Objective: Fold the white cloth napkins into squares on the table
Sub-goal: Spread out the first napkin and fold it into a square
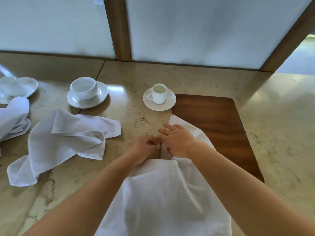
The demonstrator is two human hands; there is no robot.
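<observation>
Marble table [139, 116], napkin [167, 193] at near edge

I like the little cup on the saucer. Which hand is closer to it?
Right. The right hand lies just below the little cup; the left hand sits lower and further left.

- A napkin [163, 193] lies on the counter [281, 133] nearest the person, under both forearms.
- A second napkin [64, 142] lies to its left.
- Behind them stand cups on saucers: one [159, 99] centre, one [87, 94] further left.
</observation>
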